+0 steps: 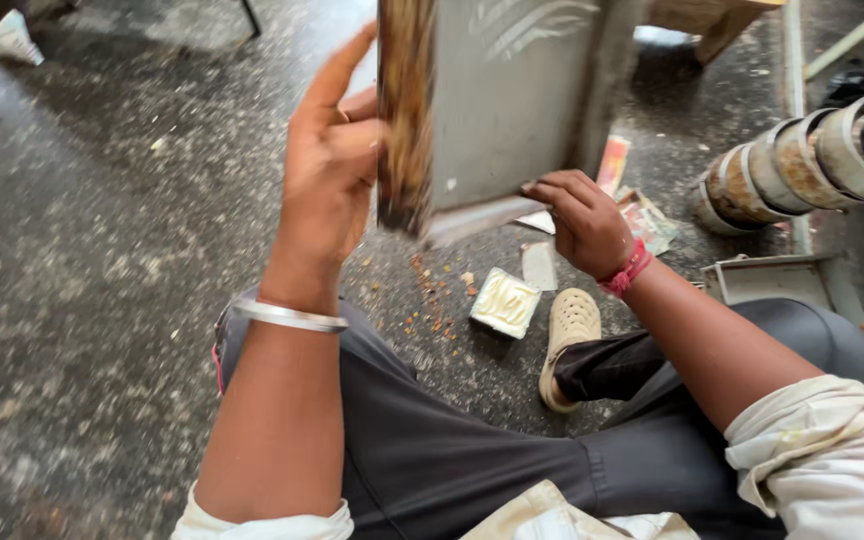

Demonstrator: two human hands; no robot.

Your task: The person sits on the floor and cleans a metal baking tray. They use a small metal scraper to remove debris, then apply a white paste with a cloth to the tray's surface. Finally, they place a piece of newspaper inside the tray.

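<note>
I hold a grey rectangular metal box (512, 100) up in front of me, its rusty brown side edge (405, 110) facing left. My left hand (327, 170) presses flat against that rusty side, fingers stretched upward, a silver bangle on the wrist. At the box's lower right corner my right hand (582, 220) grips the bottom rim; a red thread circles that wrist. The box is blurred, and its top runs out of the frame.
I sit above a speckled dark stone floor (82, 250). A small cream-coloured packet (504, 302), torn wrappers (642, 215) and orange crumbs lie below the box. A row of rusty metal rings (812, 155) and a grey metal tray (772, 280) sit at right. My beige shoe (567, 340) rests near the packet.
</note>
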